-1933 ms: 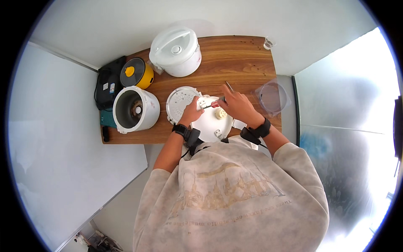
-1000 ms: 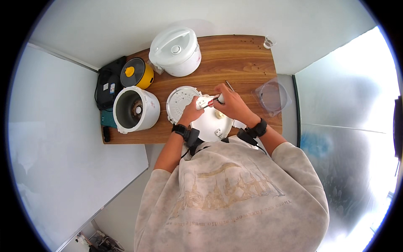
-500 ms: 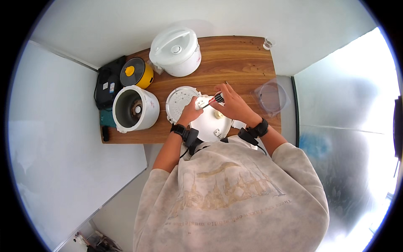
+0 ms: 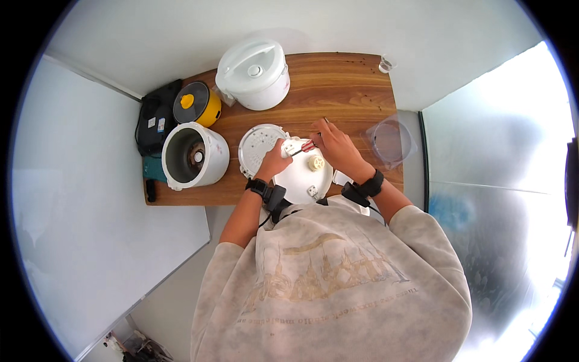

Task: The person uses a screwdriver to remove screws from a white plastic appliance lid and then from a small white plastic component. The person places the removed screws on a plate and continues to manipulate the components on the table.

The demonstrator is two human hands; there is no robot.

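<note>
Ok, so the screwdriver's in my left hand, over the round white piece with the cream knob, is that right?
Not quite: the head view shows the screwdriver in your right hand, not your left hand. It is over the round white piece with the cream knob, as you said.

From the wearer's head, one fisheye camera is looking steeply down and slightly forward. The shirt is filling the near, lower part; the tabletop is lying farther off, walls rising beyond it.
</note>
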